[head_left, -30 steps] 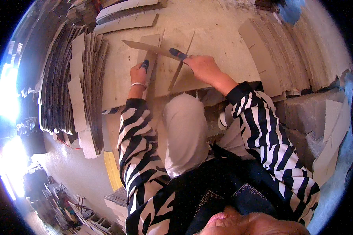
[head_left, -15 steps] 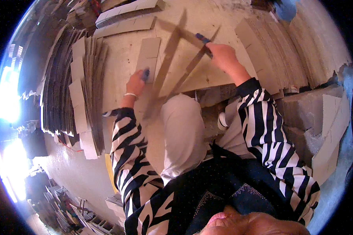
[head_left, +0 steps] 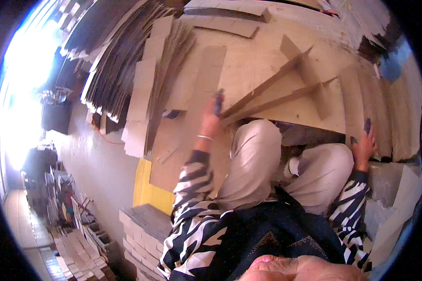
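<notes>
head view: left hand [head_left: 212, 122] grips folded tan cardboard sheet [head_left: 286, 96]; right hand [head_left: 364, 146] on stack.

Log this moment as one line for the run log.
left hand: grips folded cardboard piece | right hand: on cardboard stack at right | cardboard sheets stacked at left

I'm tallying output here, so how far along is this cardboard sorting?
Done: tall stacks of flat cardboard sheets stand at the left. In hand: the left hand holds the folded cardboard pieces at their near end, while the right hand rests on the cardboard pile at the right. Left: loose sheets lie beyond.
</notes>
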Action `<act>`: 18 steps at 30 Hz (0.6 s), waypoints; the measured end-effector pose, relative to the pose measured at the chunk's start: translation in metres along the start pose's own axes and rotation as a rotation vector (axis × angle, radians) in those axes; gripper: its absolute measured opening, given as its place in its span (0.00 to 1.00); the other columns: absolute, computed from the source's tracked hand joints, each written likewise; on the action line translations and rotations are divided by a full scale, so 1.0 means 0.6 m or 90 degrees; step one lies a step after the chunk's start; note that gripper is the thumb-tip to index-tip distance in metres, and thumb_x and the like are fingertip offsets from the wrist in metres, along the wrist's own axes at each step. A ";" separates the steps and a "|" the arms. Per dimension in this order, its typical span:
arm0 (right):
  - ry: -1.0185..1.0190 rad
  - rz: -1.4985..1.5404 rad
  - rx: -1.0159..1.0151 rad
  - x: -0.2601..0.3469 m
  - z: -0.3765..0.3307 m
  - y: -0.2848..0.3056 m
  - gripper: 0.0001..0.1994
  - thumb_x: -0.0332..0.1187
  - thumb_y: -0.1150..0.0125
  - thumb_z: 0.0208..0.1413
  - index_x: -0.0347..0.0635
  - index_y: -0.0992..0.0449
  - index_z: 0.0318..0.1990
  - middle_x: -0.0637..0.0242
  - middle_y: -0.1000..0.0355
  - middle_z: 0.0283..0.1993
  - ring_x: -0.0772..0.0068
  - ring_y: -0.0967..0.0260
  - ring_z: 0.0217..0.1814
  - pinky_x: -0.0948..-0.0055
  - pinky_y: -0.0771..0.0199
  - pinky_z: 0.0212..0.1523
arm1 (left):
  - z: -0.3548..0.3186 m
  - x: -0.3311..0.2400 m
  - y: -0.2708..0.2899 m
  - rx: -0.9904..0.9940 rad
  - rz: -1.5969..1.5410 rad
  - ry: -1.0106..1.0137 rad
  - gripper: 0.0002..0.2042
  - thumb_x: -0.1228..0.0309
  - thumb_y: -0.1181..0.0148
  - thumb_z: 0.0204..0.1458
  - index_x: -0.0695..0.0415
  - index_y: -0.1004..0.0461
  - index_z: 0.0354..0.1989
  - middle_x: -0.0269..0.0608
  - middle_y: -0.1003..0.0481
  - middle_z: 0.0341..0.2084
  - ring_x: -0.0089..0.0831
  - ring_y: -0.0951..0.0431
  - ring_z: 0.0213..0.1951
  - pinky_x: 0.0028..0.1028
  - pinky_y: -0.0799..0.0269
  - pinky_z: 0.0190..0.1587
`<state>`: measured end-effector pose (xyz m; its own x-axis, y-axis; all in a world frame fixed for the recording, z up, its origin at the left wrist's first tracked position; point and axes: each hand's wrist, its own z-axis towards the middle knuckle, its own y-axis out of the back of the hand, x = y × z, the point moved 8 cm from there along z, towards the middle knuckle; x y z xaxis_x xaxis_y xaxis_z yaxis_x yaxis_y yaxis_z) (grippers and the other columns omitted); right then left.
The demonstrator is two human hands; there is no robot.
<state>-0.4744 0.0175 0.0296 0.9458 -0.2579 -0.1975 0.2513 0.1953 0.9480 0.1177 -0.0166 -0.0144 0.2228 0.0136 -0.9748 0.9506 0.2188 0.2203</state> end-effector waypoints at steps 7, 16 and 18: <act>-0.029 0.328 -0.046 -0.042 0.078 -0.051 0.22 0.23 0.48 0.50 0.37 0.34 0.56 0.45 0.35 0.56 0.44 0.39 0.60 0.60 0.38 0.58 | 0.014 -0.098 -0.117 -0.057 0.239 -0.258 0.17 0.70 0.46 0.51 0.59 0.28 0.50 0.53 0.25 0.40 0.46 0.25 0.45 0.40 0.30 0.48; 0.281 0.672 -0.061 0.311 0.097 0.182 0.19 0.26 0.46 0.50 0.36 0.32 0.51 0.46 0.28 0.47 0.45 0.31 0.51 0.59 0.32 0.50 | 0.113 -0.111 -0.145 -0.047 0.591 -0.235 0.10 0.69 0.44 0.42 0.53 0.25 0.34 0.45 0.24 0.35 0.43 0.23 0.39 0.45 0.30 0.39; 0.318 0.701 0.007 0.372 0.089 0.232 0.19 0.30 0.42 0.50 0.37 0.32 0.50 0.43 0.29 0.47 0.41 0.33 0.51 0.56 0.32 0.50 | 0.104 -0.094 -0.156 -0.020 0.647 -0.190 0.10 0.68 0.44 0.43 0.52 0.25 0.35 0.44 0.24 0.36 0.44 0.23 0.41 0.45 0.30 0.41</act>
<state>-0.2390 -0.0631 0.1307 0.6274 0.4358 0.6454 -0.7388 0.0710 0.6702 0.0297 -0.0986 0.0221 0.9582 -0.0354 -0.2840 0.2831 0.2640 0.9221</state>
